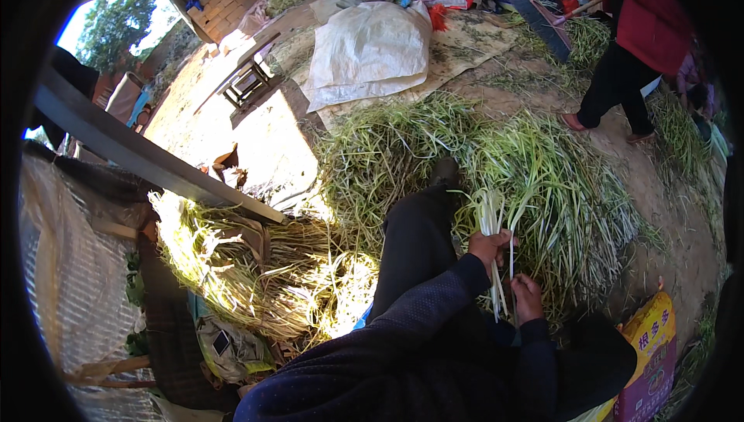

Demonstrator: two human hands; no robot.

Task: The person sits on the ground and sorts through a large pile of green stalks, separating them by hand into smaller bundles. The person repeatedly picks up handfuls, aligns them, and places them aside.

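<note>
A small bunch of pale, cleaned plant stalks (489,213) is gripped in my left hand (490,249), in front of my knees. The same hand's fingertips also pinch a separate long stalk (511,256) with green leaves at its upper end. Close to the right, my right hand (527,298) has its fingers closed at the lower part of that stalk. Beyond both hands lies a big heap of long green leafy stalks (558,201), which stretches left past my outstretched foot.
Left of my leg lies a pile of yellowed stalks (279,282). A metal beam (157,149) slants in from the left. A white sack (372,44), a small wooden stool (247,85) and a person in red (645,21) are farther off. A printed bag (648,358) stands at right.
</note>
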